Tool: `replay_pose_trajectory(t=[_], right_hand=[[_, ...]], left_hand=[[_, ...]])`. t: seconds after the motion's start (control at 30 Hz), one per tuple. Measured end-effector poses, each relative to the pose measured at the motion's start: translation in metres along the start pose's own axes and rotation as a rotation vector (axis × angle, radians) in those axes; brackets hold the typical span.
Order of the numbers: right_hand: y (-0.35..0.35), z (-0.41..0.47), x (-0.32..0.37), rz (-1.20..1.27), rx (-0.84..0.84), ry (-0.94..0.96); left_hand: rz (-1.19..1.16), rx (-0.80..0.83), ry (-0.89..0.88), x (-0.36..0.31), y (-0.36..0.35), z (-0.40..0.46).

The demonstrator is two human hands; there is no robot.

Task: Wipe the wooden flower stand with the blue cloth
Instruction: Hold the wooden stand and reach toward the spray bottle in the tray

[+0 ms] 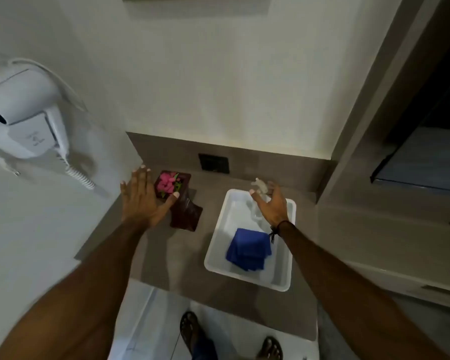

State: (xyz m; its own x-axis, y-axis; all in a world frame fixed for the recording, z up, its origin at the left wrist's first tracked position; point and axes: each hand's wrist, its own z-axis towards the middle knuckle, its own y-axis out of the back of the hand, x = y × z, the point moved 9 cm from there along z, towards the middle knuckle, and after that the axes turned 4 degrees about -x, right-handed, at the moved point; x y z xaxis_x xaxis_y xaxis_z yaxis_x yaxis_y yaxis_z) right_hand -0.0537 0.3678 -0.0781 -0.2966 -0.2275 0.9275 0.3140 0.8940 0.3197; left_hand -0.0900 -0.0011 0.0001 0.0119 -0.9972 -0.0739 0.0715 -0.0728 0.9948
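The dark wooden flower stand (185, 211) sits on the brown counter with pink flowers (166, 185) in its top. My left hand (140, 201) hovers just left of the stand, fingers spread, thumb against its upper edge. The folded blue cloth (248, 249) lies in the near half of a white tray (218, 229). My right hand (272, 203) is over the tray's far end, fingers apart, at a clear spray bottle (257, 201) with a whitish nozzle; whether it grips the bottle is unclear.
A white wall-mounted hair dryer (24, 118) with a coiled cord hangs at the left. A dark socket plate (213, 163) sits on the backsplash. A grey cabinet (400, 152) stands at the right. My feet in sandals (192, 331) show below the counter's front edge.
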Motion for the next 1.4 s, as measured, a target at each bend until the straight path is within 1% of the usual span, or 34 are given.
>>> replay_pose_trajectory(t=[0.07, 0.17, 0.33, 0.47, 0.53, 0.63, 0.73, 0.8, 0.87, 1.0, 1.03, 1.1, 1.13, 1.2, 1.23, 1.33, 1.4], right_hand=[[-0.008, 0.006, -0.002, 0.134, -0.020, -0.077], [-0.018, 0.014, -0.002, 0.210, -0.051, -0.114], [-0.029, 0.034, 0.014, 0.126, -0.049, -0.018], [-0.045, 0.037, 0.017, 0.082, -0.040, -0.059], [-0.059, 0.032, 0.017, 0.023, 0.027, -0.071], [-0.092, 0.019, 0.026, -0.077, 0.183, -0.022], [-0.123, 0.007, 0.034, -0.189, 0.259, -0.015], [-0.137, 0.001, 0.038, -0.307, 0.258, -0.028], [-0.146, -0.004, 0.043, -0.333, 0.240, -0.015], [-0.156, -0.012, 0.056, -0.365, 0.183, 0.160], [-0.156, -0.013, 0.056, -0.361, 0.180, 0.169], [-0.153, -0.011, 0.053, -0.335, 0.178, 0.149], [-0.147, -0.008, 0.049, -0.281, 0.164, 0.099], [-0.129, 0.001, 0.041, -0.111, 0.119, -0.023], [-0.119, 0.006, 0.039, -0.035, 0.096, -0.052], [-0.081, 0.019, 0.041, 0.107, -0.004, 0.002], [-0.055, 0.026, 0.035, 0.195, -0.092, -0.003]], left_hand=[[-0.021, 0.031, 0.060, 0.008, -0.008, -0.005], [-0.056, 0.070, 0.122, 0.015, -0.024, -0.013], [-0.196, 0.110, 0.143, 0.005, -0.033, -0.010], [-0.267, 0.127, 0.137, 0.000, -0.042, -0.015], [-0.304, 0.123, 0.148, -0.001, -0.044, -0.015], [-0.335, 0.108, 0.169, -0.002, -0.044, -0.012], [-0.357, 0.094, 0.180, -0.003, -0.043, -0.012], [-0.363, 0.086, 0.176, -0.003, -0.043, -0.012], [-0.363, 0.085, 0.172, -0.002, -0.044, -0.011], [-0.354, 0.083, 0.177, -0.001, -0.045, -0.011], [-0.353, 0.083, 0.175, -0.001, -0.046, -0.011], [-0.356, 0.081, 0.170, 0.000, -0.046, -0.011], [-0.357, 0.082, 0.168, 0.000, -0.046, -0.010], [-0.359, 0.088, 0.162, 0.000, -0.046, -0.010], [-0.360, 0.088, 0.158, 0.000, -0.047, -0.010], [-0.364, 0.082, 0.155, 0.001, -0.048, -0.010], [-0.366, 0.079, 0.155, 0.000, -0.049, -0.009]])
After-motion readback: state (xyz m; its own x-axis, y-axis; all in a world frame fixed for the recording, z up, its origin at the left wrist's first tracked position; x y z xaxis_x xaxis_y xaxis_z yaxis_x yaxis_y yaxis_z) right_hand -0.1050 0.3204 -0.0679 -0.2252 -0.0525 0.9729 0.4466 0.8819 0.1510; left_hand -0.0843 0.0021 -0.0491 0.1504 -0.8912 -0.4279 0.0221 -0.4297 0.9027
